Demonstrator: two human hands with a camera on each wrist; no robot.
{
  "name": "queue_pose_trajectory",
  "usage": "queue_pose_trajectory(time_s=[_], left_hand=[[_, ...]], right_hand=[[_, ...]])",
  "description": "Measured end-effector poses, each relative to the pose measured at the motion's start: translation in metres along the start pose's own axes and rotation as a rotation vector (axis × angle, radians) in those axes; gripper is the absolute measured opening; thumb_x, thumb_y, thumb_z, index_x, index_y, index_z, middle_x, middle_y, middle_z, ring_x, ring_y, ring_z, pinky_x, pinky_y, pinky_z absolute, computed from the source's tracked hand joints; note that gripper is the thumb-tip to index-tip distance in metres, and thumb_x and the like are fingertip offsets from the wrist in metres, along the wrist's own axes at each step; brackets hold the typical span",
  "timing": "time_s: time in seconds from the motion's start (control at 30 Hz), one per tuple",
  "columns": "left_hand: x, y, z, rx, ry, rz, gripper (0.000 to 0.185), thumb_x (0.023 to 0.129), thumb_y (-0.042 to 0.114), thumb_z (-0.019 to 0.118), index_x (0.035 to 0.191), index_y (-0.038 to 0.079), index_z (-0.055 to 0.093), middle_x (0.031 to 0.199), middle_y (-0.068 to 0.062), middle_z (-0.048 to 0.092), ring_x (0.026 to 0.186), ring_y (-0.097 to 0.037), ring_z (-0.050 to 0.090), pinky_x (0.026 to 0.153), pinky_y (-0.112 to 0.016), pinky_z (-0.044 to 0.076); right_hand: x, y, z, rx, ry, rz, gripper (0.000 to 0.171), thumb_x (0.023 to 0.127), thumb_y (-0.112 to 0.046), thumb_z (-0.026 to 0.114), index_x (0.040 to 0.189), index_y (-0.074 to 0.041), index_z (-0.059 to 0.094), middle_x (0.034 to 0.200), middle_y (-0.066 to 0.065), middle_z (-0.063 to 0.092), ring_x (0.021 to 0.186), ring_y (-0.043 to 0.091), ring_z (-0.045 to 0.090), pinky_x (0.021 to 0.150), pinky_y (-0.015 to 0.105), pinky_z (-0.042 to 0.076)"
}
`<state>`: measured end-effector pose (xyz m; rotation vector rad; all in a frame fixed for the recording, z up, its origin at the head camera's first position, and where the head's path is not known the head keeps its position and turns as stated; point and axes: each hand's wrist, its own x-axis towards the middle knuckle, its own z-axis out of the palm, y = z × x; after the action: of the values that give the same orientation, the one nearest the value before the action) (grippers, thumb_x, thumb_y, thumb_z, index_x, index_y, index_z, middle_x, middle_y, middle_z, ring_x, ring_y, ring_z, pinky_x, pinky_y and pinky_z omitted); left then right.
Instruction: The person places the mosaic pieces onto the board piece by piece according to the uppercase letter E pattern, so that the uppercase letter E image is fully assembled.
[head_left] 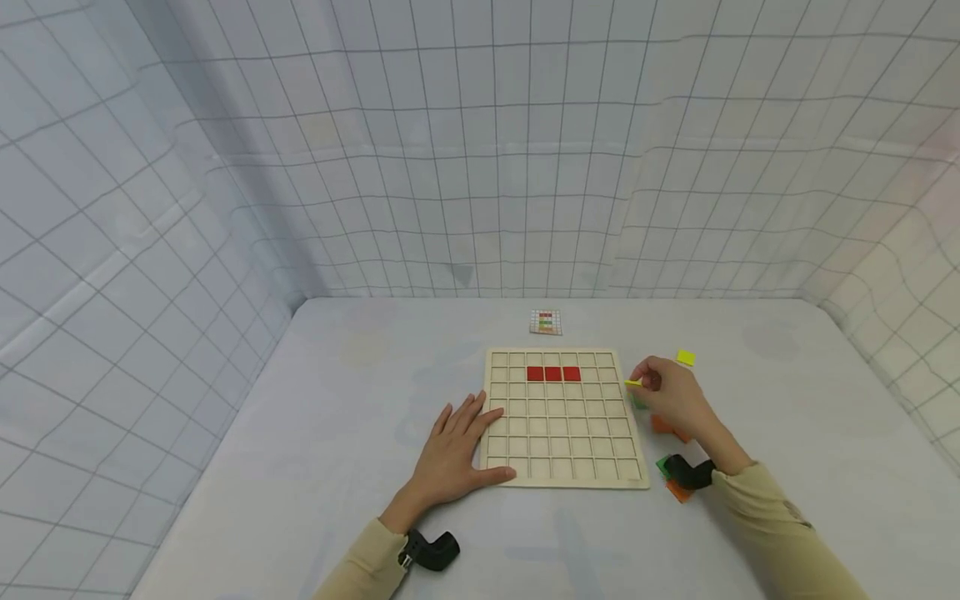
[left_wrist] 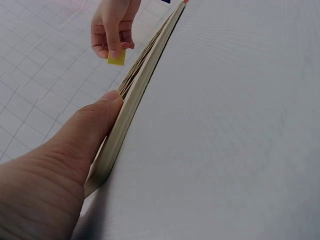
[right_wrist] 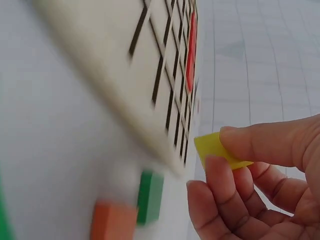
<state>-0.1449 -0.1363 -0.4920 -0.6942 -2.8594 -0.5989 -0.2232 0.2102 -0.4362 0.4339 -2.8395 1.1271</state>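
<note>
A pale wooden grid board (head_left: 536,463) lies flat on the white table, with three red square tiles (head_left: 552,374) side by side in its second row from the far edge. My left hand (head_left: 452,454) rests on the board's left side and near left corner, its fingers spread and straight. Just past the board's right edge, my right hand (head_left: 673,395) pinches a yellow square tile (right_wrist: 212,149) between thumb and fingers, held above the table. In the left wrist view the left thumb (left_wrist: 95,117) lies against the board's edge.
Beyond the board lies a small printed pattern card (head_left: 546,322). Right of the board are another yellow tile (head_left: 686,357), green tiles (right_wrist: 150,197) and orange tiles (head_left: 680,491), partly hidden under the right hand and wrist. Grid-patterned cloth walls (head_left: 480,208) surround the table.
</note>
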Motion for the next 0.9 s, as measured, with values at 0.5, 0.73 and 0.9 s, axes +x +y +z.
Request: queue_pose_trajectory(time_s=[0.5, 0.73, 0.9], left_hand=[[0.0, 0.0, -0.001, 0.004, -0.014, -0.015, 0.088, 0.078, 0.073, 0.054, 0.146, 0.021, 0.037, 0.155, -0.008, 0.021, 0.142, -0.023, 0.014, 0.113, -0.046, 0.007], [0.001, 0.0, 0.0, 0.013, -0.032, -0.03, 0.088, 0.078, 0.074, 0.054, 0.147, 0.022, 0.036, 0.156, -0.005, 0.02, 0.143, -0.02, 0.011, 0.113, -0.045, 0.006], [0.001, 0.0, -0.001, 0.012, -0.035, -0.029, 0.087, 0.078, 0.073, 0.055, 0.147, 0.022, 0.037, 0.156, -0.006, 0.02, 0.143, -0.02, 0.011, 0.113, -0.045, 0.006]], right_hand=[[0.033, -0.051, 0.05, 0.067, -0.172, -0.167, 0.006, 0.083, -0.001, 0.069, 0.084, -0.005, 0.064, 0.076, -0.002, 0.06, 0.07, 0.013, 0.056, 0.064, 0.028, 0.048], [0.041, -0.062, 0.069, 0.062, -0.204, -0.168, 0.007, 0.082, -0.002, 0.071, 0.083, -0.006, 0.066, 0.074, -0.003, 0.06, 0.069, 0.012, 0.055, 0.064, 0.028, 0.048], [0.047, -0.066, 0.078, 0.031, -0.203, -0.172, 0.007, 0.083, -0.003, 0.071, 0.083, -0.007, 0.066, 0.074, -0.004, 0.059, 0.069, 0.012, 0.054, 0.064, 0.028, 0.047]])
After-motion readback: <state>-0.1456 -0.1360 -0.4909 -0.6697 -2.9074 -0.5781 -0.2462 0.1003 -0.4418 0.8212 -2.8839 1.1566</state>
